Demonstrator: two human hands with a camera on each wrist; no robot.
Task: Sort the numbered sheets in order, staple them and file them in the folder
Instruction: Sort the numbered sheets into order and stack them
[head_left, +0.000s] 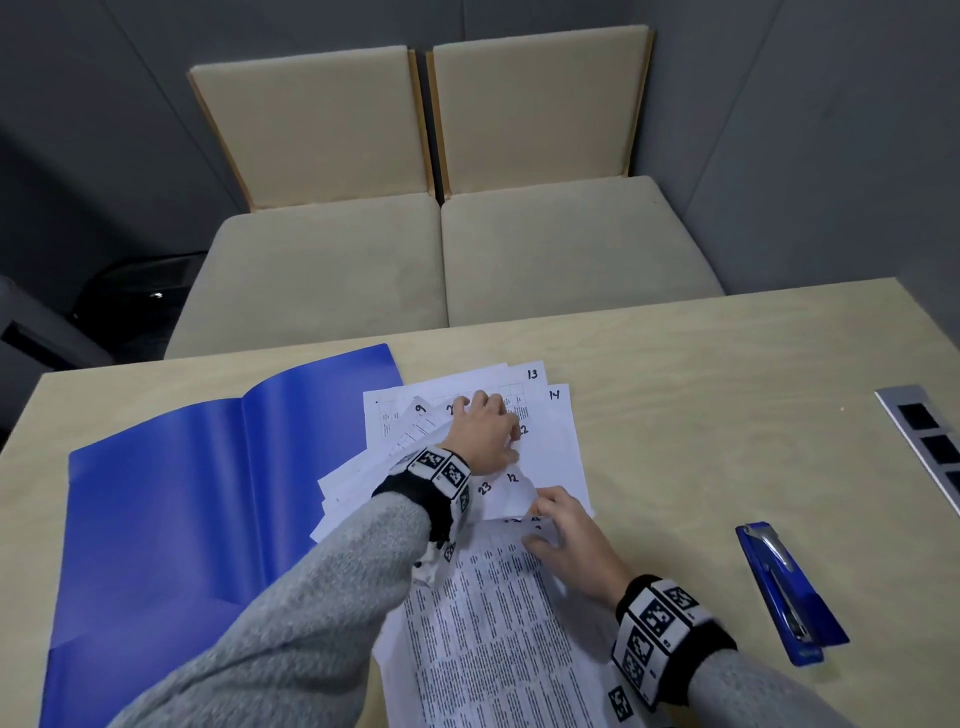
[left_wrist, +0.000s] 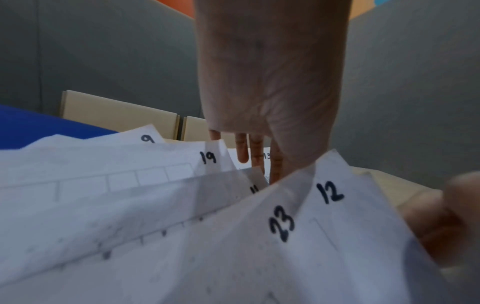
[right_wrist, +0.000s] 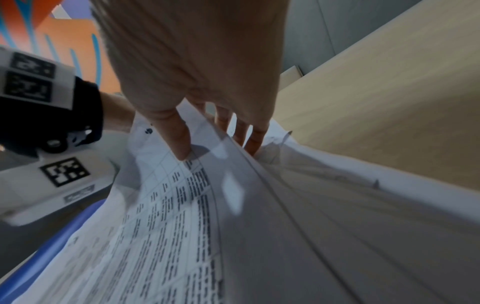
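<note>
Several white numbered sheets (head_left: 556, 441) lie fanned on the table, right of the open blue folder (head_left: 182, 493); numbers 9, 13, 14, 12 and 23 show. My left hand (head_left: 485, 410) reaches across and rests its straight fingers on the far sheets. In the left wrist view the left hand (left_wrist: 257, 156) touches the pile behind corners marked 19, 23 and 12 (left_wrist: 330, 193). My right hand (head_left: 545, 525) pinches the top corner of a bundle of printed sheets (head_left: 493, 623), thumb above and fingers beneath. The right hand (right_wrist: 215, 148) holds these printed sheets (right_wrist: 168, 226) lifted and curved.
A blue stapler (head_left: 784, 592) lies on the table (head_left: 701, 364) to the right of my right hand. A grey socket strip (head_left: 930, 447) sits at the table's right edge. Two beige seats (head_left: 441, 260) stand beyond the far edge.
</note>
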